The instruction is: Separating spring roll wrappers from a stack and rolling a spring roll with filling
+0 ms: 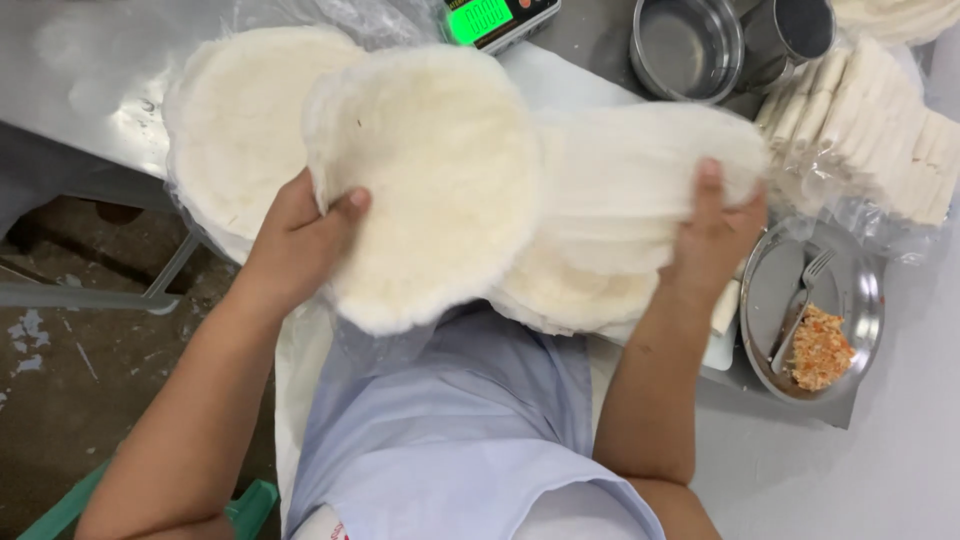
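The thin round white wafer sheets (430, 180) are in both hands of the person, lifted above the lap and the edge of the steel table (90, 90). In the head view, the left hand (300, 245) closes on the rim of 1 round bundle, with the thumb on top and the fingers under it. The right hand (715, 235) pinches the edge of a second, fanned bundle (620, 200), also closed on it. The sheets look very light, dry and a little stiff, and I think they are fragile and can crack if bent. The best hold seems to be at the rim, with fingers spread under the pile for support.

On the table lies another white round pile in clear plastic (235, 120), just behind the left bundle. A green-lit scale (490, 20), 2 round steel containers (690, 45), a bag of folded white sheets (880, 130) and a steel plate with a fork and orange food (815, 310) stand near. The floor at the left is dirty concrete (80, 340).
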